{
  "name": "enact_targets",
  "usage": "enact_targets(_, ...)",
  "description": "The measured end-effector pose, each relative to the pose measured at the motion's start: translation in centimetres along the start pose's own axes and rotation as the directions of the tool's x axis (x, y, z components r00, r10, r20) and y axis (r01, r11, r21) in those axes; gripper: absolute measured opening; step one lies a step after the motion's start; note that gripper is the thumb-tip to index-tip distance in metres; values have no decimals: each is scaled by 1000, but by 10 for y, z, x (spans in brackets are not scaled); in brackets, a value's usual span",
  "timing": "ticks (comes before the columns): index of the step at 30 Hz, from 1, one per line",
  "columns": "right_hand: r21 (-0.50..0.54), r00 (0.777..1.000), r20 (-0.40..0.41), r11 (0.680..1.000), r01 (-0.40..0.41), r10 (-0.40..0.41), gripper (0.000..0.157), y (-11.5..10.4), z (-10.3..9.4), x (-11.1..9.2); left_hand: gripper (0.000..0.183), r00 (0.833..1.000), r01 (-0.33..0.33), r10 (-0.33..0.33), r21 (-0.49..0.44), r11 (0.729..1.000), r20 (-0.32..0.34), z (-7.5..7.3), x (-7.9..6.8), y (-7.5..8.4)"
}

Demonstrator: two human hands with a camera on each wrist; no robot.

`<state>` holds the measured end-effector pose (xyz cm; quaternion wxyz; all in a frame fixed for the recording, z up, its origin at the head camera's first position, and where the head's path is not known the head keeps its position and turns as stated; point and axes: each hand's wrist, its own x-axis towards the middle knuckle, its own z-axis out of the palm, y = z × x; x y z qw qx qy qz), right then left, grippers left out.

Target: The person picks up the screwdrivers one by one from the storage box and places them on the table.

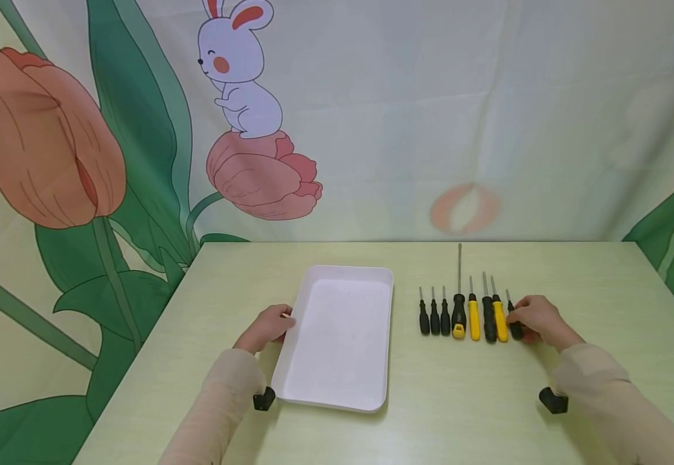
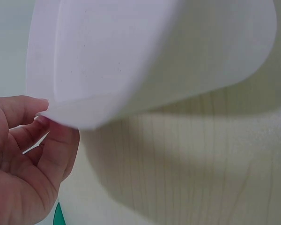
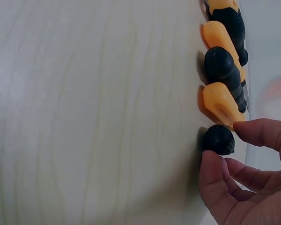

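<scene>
My left hand point(image 1: 266, 326) pinches the left rim of a shallow white tray point(image 1: 337, 336) between thumb and fingers. In the left wrist view that tray point(image 2: 107, 56) is tilted, its near edge raised over the tabletop and casting a shadow. At the right end of a row of screwdrivers, my right hand point(image 1: 539, 320) has thumb and fingers on either side of a small black screwdriver point(image 1: 514, 329). Its rounded handle end point(image 3: 218, 139) shows between the fingertips in the right wrist view. A yellow-handled screwdriver point(image 1: 498, 320) lies right beside it.
Further left in the row are a long black-handled screwdriver point(image 1: 490, 320), another yellow one point(image 1: 474, 316), a black-and-yellow one point(image 1: 459, 316) with a long shaft, and several small black ones point(image 1: 434, 320). They lie on a pale wood-grain table point(image 1: 447, 400) against a printed curtain point(image 1: 383, 129).
</scene>
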<state>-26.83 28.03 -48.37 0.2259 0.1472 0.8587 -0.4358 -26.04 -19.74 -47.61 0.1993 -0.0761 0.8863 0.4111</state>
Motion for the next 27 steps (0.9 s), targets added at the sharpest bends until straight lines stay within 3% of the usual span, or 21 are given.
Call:
enact_targets(10,-35,1000,-13,999,-10,9,40,1,-2,-4,27,1000,-9,9,-10,1000,-9,0,0,-1)
enact_targets(17,-118,994,-50,988,95,-102,37,1,-15,-7,28,1000,9,-9,-15,1000,-15,1,-2,-1)
enact_targets(21,-249,968,-158,957,150,-193,39,-1,-27,-11,28,999,24,-25,-25,999,-23,2,-2,1)
enact_targets(27,-394,908,-319,909,134,-272,40,-3,-45,-15,30,998,25,-26,-23,999,-61,2,-2,5)
